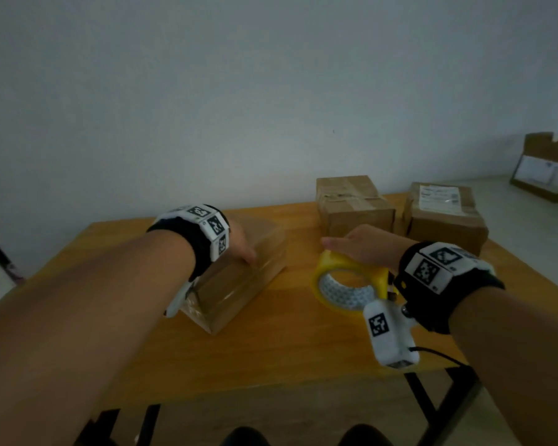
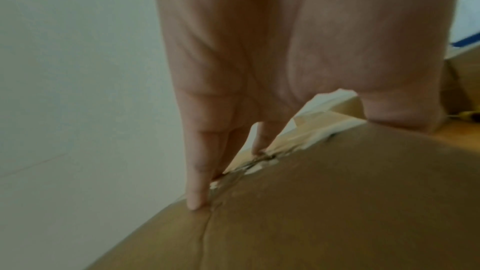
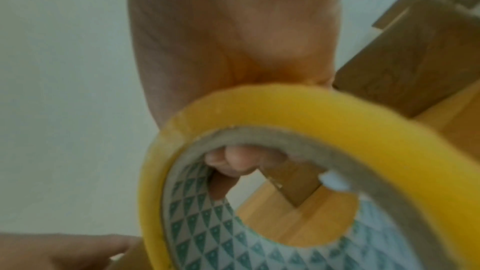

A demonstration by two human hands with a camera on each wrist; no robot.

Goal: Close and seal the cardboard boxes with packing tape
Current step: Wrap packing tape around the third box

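Right grip: the tape roll [image 1: 345,284] is held by the right hand [image 1: 364,246], fingers hooked through its core, thumb over the rim.
Left grip: nothing is clasped; the left hand [image 1: 239,241] is laid on the near box [image 1: 239,284], straight fingers [image 2: 197,171] pressed at the top seam.
Near box: set on the surface [image 1: 271,358], left of the roll; flaps are shut, glossy tape is seen along the top.
Done: two boxes [image 1: 355,204] behind the roll appear taped.
Left: judged, a final strip or press-down; a fourth box [image 1: 548,169], far right of the roll, cannot be judged.
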